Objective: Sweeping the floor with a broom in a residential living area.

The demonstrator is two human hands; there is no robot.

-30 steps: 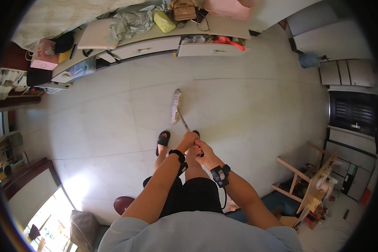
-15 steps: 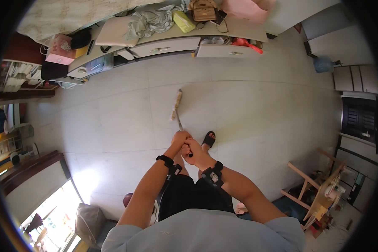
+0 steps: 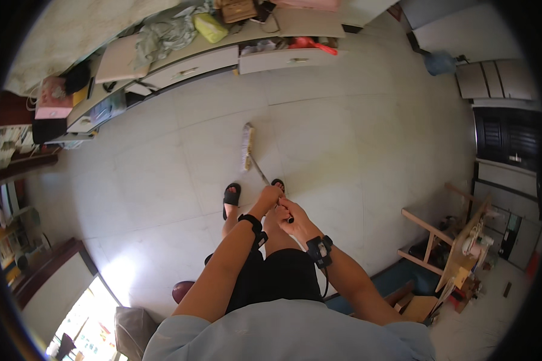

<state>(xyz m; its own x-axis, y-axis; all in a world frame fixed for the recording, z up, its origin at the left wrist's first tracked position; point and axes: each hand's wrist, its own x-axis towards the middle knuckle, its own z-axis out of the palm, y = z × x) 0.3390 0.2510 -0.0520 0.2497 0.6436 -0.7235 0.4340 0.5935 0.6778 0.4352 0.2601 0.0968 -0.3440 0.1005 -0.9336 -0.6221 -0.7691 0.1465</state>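
A mop with a long, narrow whitish head (image 3: 247,147) lies with that head on the pale tiled floor ahead of my feet. Its thin grey handle (image 3: 260,171) slants back toward me into my fists. My left hand (image 3: 270,196) is wrapped round the handle, lower down the shaft. Close behind it my right hand (image 3: 291,215) grips the upper end, whose dark tip shows by the fingers. Both wrists wear black bands with small devices.
A long low cabinet (image 3: 208,65) runs along the far side, one drawer (image 3: 289,60) pulled out with a red bag in it. A wooden stool-like frame (image 3: 427,240) stands at the right. A grey covered object (image 3: 135,331) is at the lower left, by a bright window.
I have stepped forward, and both sandalled feet now show. My view has turned, so the cabinet sits further left. My hands, still on the handle, have shifted slightly right.
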